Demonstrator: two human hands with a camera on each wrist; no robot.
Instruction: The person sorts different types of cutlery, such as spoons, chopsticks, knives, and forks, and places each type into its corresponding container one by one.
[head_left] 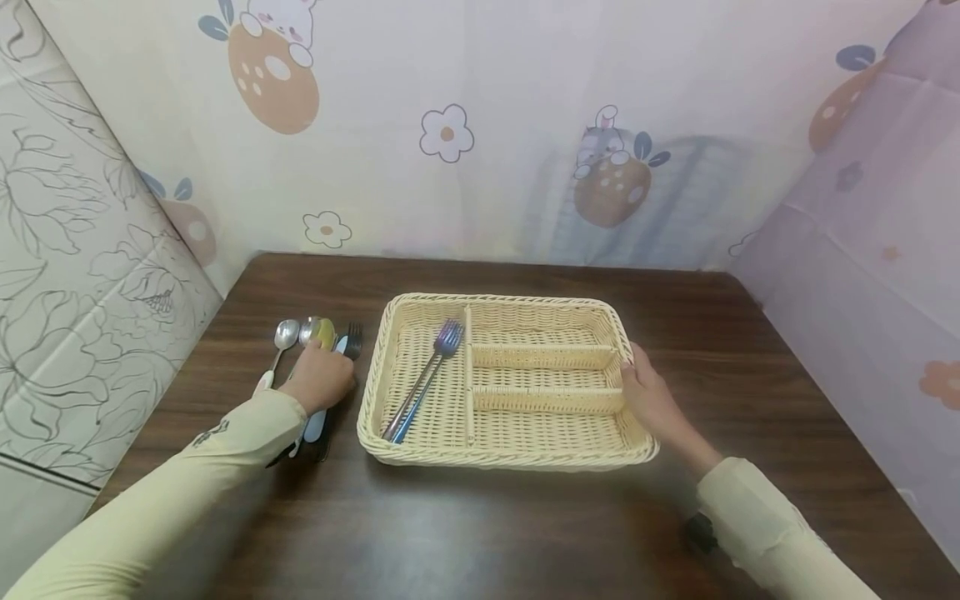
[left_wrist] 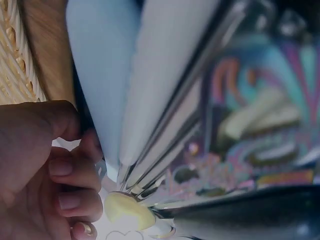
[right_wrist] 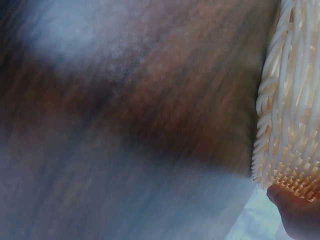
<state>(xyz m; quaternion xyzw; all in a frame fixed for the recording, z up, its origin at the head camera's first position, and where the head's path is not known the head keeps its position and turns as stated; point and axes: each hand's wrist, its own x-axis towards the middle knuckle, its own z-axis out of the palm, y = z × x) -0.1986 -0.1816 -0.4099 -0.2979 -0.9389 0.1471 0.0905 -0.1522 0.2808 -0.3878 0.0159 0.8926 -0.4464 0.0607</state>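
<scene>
My left hand (head_left: pixel 321 377) is low over a bunch of cutlery on the left, its fingers bent at a black-tined fork (head_left: pixel 355 333) and a light-blue-handled knife (head_left: pixel 316 427). In the left wrist view the thumb and index finger meet beside the pale blue handle (left_wrist: pixel 102 65); I cannot tell whether they pinch the fork. Two silver spoons (head_left: pixel 287 334) and a yellowish rounded piece (head_left: pixel 326 333) lie by the fingers. My right hand (head_left: pixel 654 402) grips the right rim of a cream woven basket (head_left: pixel 510 455). Two purple-blue forks (head_left: pixel 431 371) lie in its long left compartment.
Dividers (head_left: pixel 543 390) split the right part of the basket into three compartments. The dark wooden table (head_left: pixel 465 533) runs back to a patterned cloth wall (head_left: pixel 510 200), with more cloth on both sides.
</scene>
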